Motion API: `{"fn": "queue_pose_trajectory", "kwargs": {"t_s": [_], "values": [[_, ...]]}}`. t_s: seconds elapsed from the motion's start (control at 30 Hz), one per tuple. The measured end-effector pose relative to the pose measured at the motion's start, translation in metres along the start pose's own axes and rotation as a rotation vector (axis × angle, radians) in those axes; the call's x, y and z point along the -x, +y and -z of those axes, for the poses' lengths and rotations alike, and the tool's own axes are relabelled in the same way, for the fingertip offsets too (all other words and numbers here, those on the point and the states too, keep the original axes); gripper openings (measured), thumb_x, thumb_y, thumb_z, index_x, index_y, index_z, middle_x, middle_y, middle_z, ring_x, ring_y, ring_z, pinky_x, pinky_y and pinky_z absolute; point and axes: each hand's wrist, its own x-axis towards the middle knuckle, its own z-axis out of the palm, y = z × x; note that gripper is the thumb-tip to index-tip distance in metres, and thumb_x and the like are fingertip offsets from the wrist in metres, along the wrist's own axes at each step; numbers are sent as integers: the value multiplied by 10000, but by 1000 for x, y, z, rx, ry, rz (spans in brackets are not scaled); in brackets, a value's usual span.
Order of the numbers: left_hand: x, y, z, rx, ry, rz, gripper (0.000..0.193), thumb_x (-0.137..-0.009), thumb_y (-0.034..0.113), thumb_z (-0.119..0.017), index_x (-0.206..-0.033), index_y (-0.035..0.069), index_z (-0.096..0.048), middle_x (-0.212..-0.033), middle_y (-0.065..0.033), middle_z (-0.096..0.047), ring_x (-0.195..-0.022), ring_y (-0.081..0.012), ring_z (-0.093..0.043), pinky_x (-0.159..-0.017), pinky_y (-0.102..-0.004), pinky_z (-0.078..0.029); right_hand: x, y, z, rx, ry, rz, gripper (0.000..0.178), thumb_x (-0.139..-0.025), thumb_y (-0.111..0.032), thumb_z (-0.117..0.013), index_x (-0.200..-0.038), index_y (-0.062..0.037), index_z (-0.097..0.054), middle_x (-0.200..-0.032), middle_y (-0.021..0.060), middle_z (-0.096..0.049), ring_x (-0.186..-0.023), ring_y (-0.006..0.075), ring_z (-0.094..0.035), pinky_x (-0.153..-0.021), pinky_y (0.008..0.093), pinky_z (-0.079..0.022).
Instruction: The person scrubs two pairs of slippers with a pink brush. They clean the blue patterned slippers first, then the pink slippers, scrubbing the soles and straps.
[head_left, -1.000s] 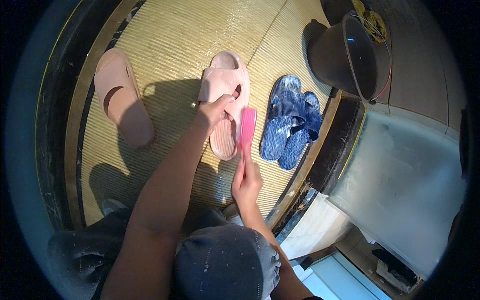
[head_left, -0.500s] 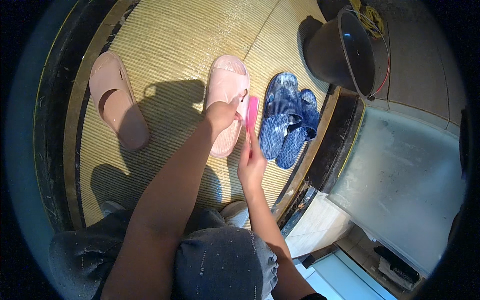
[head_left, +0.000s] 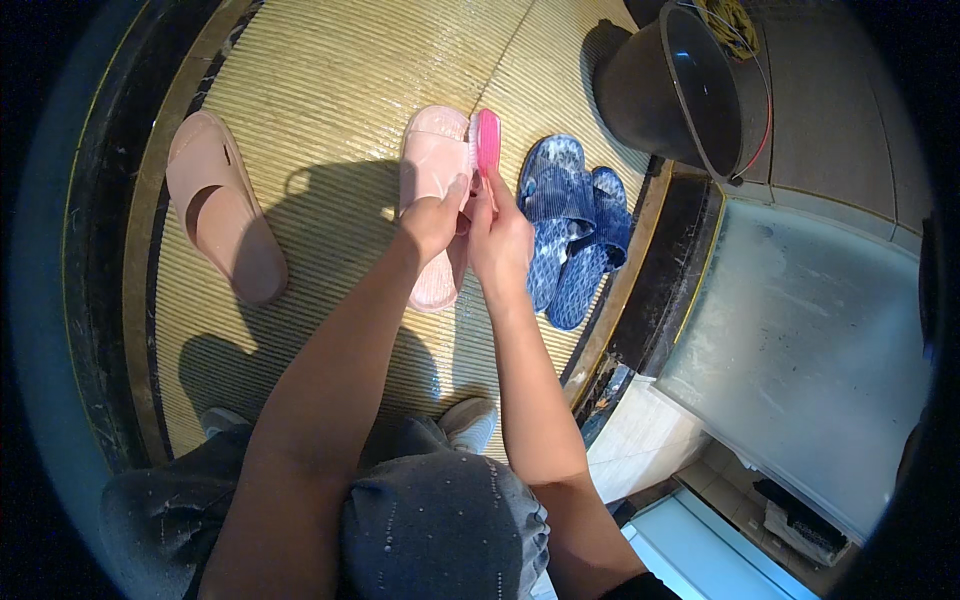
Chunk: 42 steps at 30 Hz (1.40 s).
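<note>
A wet pink slipper (head_left: pixel 432 160) lies upright on the ribbed floor in front of me. My left hand (head_left: pixel 432 226) grips its strap, fingers wrapped round the strap's edge and partly hidden. In my right hand (head_left: pixel 502 240) is a pink scrub brush (head_left: pixel 488 138), held by its handle. The bristles press against the right side of the slipper near its toe end. The other pink slipper (head_left: pixel 225 205) lies apart to the left, tilted a little, its heel toward me. Close by my right hand rests a pair of blue patterned slippers (head_left: pixel 556 200), one overlapping the other.
A dark bucket (head_left: pixel 645 95) with a wire handle lies tipped toward the right at the upper right, yellow netting-like material (head_left: pixel 728 28) behind it. A dark stone ledge (head_left: pixel 668 270) and frosted panel (head_left: pixel 800 350) border the right. My shoes (head_left: pixel 468 424) stand close below.
My right hand and the brush have moved forward along the slipper's right side, from near its middle to its toe end. My left hand stays on the strap.
</note>
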Motion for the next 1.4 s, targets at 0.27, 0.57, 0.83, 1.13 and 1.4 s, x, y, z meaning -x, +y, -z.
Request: {"fn": "queue_pose_trajectory", "kwargs": {"t_s": [0.27, 0.57, 0.83, 1.13, 1.4], "values": [[0, -6, -2, -48, 129, -80, 798, -937, 632, -390, -1031, -120, -641, -865, -251, -675, -820, -254, -675, -784, -323, -520, 101, 24, 2, -37, 53, -3, 376, -952, -129, -518, -1322, -71, -556, -780, 227, -658, -665, 331, -670, -571, 388, -506], [0, 3, -3, 189, -59, -17, 760, -951, 627, -340, -1107, -54, -639, -1017, -203, -679, -916, -275, -649, -913, -362, -460, 15, -3, -2, 143, -7, -99, 353, -949, -248, -504, -1246, -84, -607, -785, 262, -645, -709, 413, -652, -612, 462, -514], [-22, -25, -2, 182, 77, -118, 789, -954, 613, -342, -1369, -54, -399, -1332, -269, -472, -1271, -326, -437, -1068, -363, -326, 29, -5, -11, 43, 49, 27, 337, -935, -197, -519, -1249, -112, -605, -716, 229, -647, -647, 383, -653, -562, 456, -506], [8, 8, -5, 380, 147, -161, 695, -972, 518, -401, -1417, -10, -319, -1278, -199, -481, -1172, -251, -494, -991, -333, -411, 66, 5, -4, 15, 26, -16, 344, -936, -169, -536, -1262, -77, -593, -762, 227, -655, -647, 364, -655, -571, 422, -505], [-2, 8, 5, 687, -26, -596, 502, -1028, 283, -367, -1447, 29, -257, -1371, -136, -437, -1258, -214, -447, -1059, -333, -374, -5, -24, -16, 138, -66, -9, 338, -919, -256, -525, -1227, -158, -622, -800, 227, -669, -727, 403, -657, -641, 463, -519]]}}
